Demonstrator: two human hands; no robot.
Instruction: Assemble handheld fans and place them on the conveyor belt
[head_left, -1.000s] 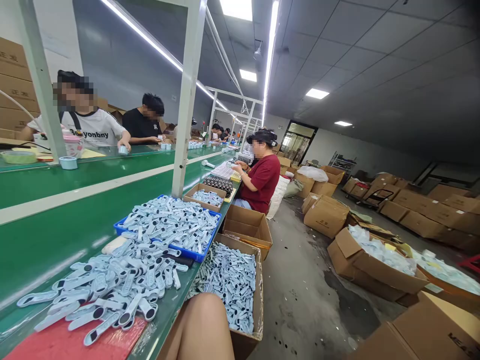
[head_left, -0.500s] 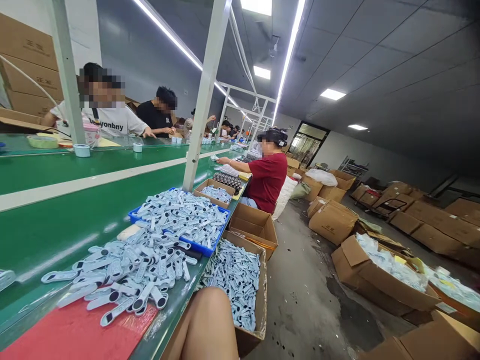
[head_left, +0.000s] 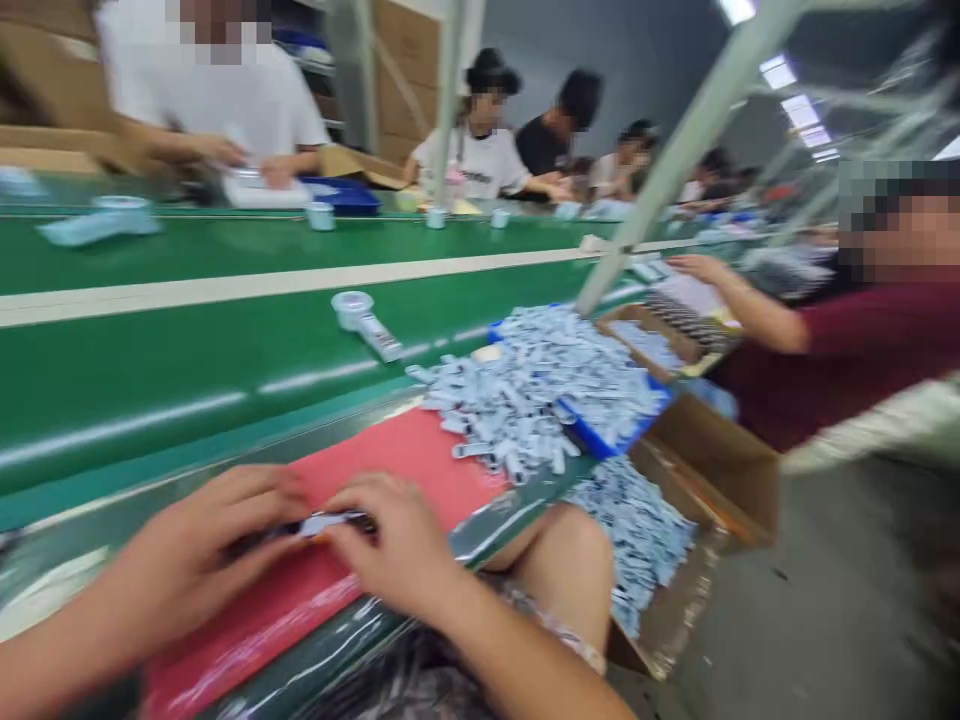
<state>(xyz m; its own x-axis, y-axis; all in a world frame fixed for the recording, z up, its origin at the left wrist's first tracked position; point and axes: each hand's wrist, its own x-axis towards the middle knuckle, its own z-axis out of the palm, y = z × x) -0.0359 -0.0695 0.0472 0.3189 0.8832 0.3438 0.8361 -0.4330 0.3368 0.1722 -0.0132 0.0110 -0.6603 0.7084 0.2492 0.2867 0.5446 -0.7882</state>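
Over the red mat (head_left: 390, 450), both hands meet on a small pale plastic part with dark ends (head_left: 324, 523). My left hand (head_left: 232, 535) grips its left side, thumb and fingers pressed together. On the right side, my right hand (head_left: 394, 540) pinches the same part, fingers curled around it. Much of the part is hidden by the fingers, and blur hides its exact kind. Just past the mat lies a heap of light-blue flat plastic pieces (head_left: 495, 410), spilling out of a blue tray (head_left: 611, 445).
A green conveyor belt (head_left: 187, 375) runs ahead, carrying a light-blue piece with a round head (head_left: 367, 325). Below the table edge at right stands a cardboard box (head_left: 675, 625) of similar pieces (head_left: 645, 540). A metal post (head_left: 675, 170) rises beyond the tray. Co-workers sit opposite and to the right.
The view has swung left and down, so the heap and tray now sit farther right. Both my hands have come into view, holding a small part over the red mat.
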